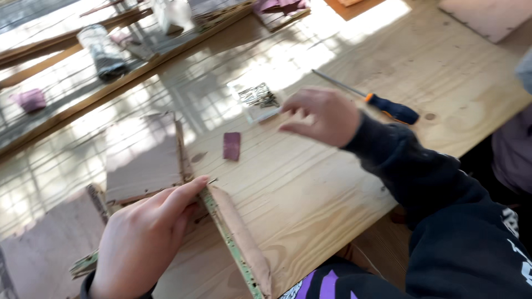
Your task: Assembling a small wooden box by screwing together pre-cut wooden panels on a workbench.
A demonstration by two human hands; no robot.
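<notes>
A person's left hand (141,238) presses flat, fingers extended, on a thin brown board with a green-painted edge (233,243), steadying it on the pale plywood worktop (310,182). The right hand (318,115), fingers loosely curled and gripping nothing, hovers beside a small clear packet of metal nails (259,99). An orange-and-blue-handled screwdriver (382,104) lies near.

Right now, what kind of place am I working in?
Probably a woodworking or craft bench: a plywood worktop, a screwdriver, a small pack of nails, and wood strips under your left hand.
</notes>
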